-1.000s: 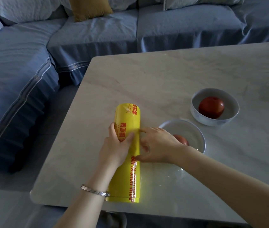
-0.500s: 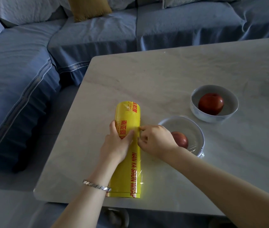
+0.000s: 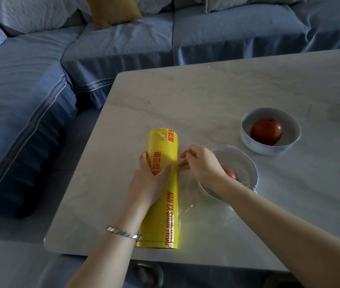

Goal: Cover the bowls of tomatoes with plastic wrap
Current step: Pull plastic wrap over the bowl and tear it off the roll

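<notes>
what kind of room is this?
Most likely a home living room: a blue slipcovered sofa with a mustard cushion wraps round a pale marble-look table holding a plastic wrap roll.

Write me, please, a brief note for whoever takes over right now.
Left hand grips the roll on the table.
Right hand pinches the film beside the roll.
Film lies over the near bowl, apparently not yet torn off.
Far bowl is uncovered.
To do: tear the film, seal the near bowl, cover the far bowl.
</notes>
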`<action>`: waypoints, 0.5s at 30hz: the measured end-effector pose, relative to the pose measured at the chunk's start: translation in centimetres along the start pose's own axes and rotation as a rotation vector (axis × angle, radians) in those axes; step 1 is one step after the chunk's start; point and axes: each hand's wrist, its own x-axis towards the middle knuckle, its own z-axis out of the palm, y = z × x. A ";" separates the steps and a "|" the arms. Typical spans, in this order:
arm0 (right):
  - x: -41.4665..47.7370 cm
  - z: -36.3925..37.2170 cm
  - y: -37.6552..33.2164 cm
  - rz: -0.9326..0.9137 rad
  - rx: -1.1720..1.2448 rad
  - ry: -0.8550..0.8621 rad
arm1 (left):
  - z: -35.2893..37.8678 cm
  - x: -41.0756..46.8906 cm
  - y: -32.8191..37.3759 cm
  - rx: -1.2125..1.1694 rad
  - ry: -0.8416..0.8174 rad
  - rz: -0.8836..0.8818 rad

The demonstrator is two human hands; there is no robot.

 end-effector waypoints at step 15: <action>-5.2 -0.8 -0.3 -0.366 -0.923 -0.449 | -0.3 -1.6 -1.1 -0.235 -0.040 -0.080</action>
